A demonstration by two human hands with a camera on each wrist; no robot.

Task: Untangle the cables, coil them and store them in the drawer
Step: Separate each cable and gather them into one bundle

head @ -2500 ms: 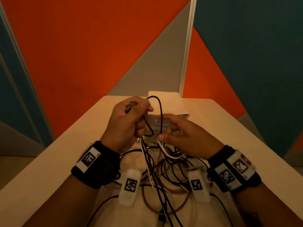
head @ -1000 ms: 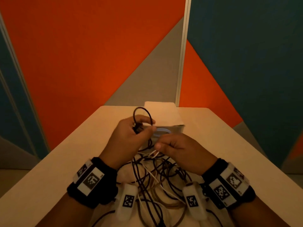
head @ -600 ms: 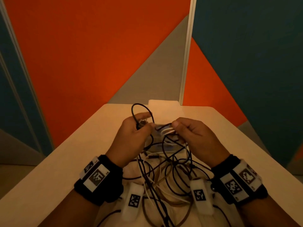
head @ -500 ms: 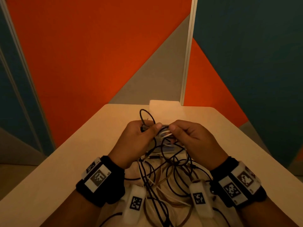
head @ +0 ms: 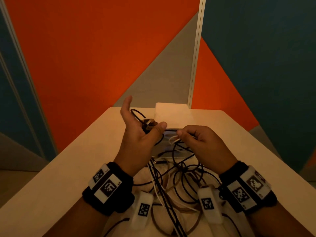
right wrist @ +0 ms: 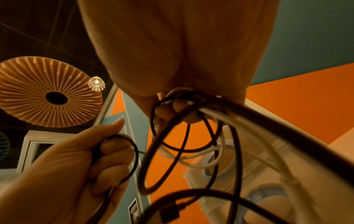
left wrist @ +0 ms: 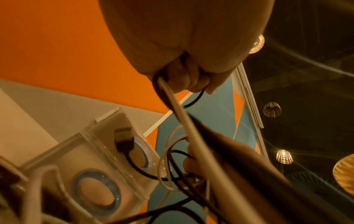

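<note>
A tangle of black, white and brown cables (head: 172, 183) lies on the table between my wrists. My left hand (head: 150, 127) is turned palm up. Its lower fingers and thumb grip the plug end of a black cable (head: 136, 113), which arches in a loop above the hand, and one finger points straight up. My right hand (head: 181, 136) pinches a small loop of the white cable (head: 172, 139), with black strands (right wrist: 172, 145) hanging from the same grip. The clear drawer unit (head: 172, 115) stands just behind both hands, its blue-ringed fronts (left wrist: 95, 192) facing me.
The pale table (head: 56, 168) runs to orange and teal wall panels at its far edge. White tagged camera blocks (head: 143, 207) hang under both wrists, over the cable pile. Bare tabletop shows to the left and right (head: 256, 159) of the hands.
My left hand has rolled palm up and drawn left, away from the right hand, with one finger now raised. The right hand keeps its pinch on the white loop, slightly lower.
</note>
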